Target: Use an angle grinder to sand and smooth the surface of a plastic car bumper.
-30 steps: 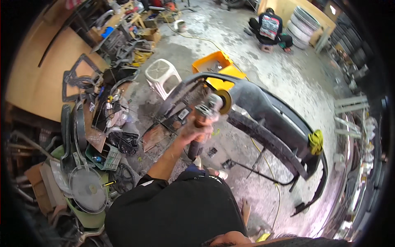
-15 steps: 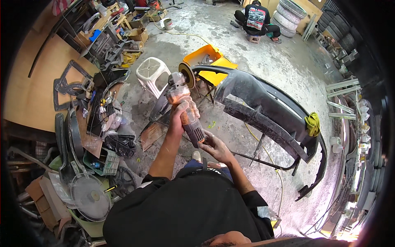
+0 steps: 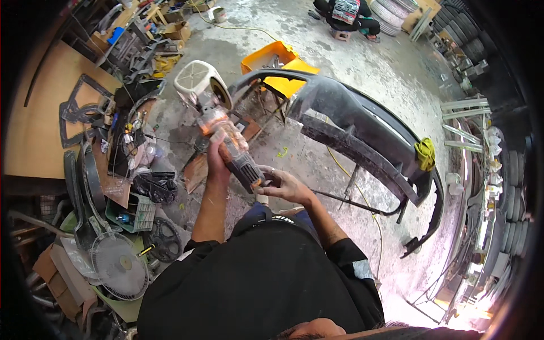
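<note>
My left hand (image 3: 222, 148) is wrapped around the orange and dark body of a dusty angle grinder (image 3: 243, 167). Its round disc (image 3: 221, 92) points away from me, in front of a white plastic stool (image 3: 198, 79). With bent fingers, my right hand (image 3: 286, 186) grips the grinder's rear end; a ring shows on one finger. Beyond and to the right, a large black car bumper (image 3: 351, 107) is propped above the floor, apart from the disc. A yellow-green cloth (image 3: 425, 154) hangs on the bumper's right part.
Behind the bumper's left end is a yellow plastic piece (image 3: 289, 85). At left lie a fan (image 3: 120, 263), a green crate (image 3: 139, 212) and a black plastic bag (image 3: 156, 186). A yellow cord (image 3: 365, 198) crosses the floor. Another person (image 3: 345, 17) sits far off.
Both hands have shifted left with the grinder, bringing its disc in front of the white stool. The view has tilted slightly downward. Both hands still hold the tool.
</note>
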### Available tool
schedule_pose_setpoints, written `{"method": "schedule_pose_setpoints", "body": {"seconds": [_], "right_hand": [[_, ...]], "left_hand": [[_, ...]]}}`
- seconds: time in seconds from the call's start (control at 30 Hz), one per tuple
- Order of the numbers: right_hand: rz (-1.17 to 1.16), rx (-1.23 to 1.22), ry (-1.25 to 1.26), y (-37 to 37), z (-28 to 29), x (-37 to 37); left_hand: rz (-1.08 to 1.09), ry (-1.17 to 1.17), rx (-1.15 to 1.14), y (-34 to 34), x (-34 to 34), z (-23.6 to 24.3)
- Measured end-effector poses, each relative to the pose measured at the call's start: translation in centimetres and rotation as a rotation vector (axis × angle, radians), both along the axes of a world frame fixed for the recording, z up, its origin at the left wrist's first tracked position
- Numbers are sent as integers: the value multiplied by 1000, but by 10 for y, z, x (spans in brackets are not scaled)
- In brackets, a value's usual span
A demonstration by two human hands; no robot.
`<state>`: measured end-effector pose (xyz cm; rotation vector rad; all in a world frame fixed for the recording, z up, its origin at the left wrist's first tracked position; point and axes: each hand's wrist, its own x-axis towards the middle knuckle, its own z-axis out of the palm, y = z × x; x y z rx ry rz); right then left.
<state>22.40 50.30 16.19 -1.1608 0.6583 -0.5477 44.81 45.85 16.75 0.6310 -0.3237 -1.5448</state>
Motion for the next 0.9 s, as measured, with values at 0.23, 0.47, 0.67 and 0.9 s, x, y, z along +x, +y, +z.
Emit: {"method": "schedule_pose_setpoints", "body": {"seconds": [0.23,0.47,0.67,0.9], "right_hand": [[79,-69,169,-9,31,17],[34,-37,52,21,-1,4],[54,-267,247,15,-28,-23],[257,-166,251,18,-48,-1]], "left_hand": [[85,-218,-140,31,-18,-15],[-2,-279,-142,78,-52,-19],[91,-940,43,160,-20,-89],[-316,-1739,877,500,38,-320]]}}
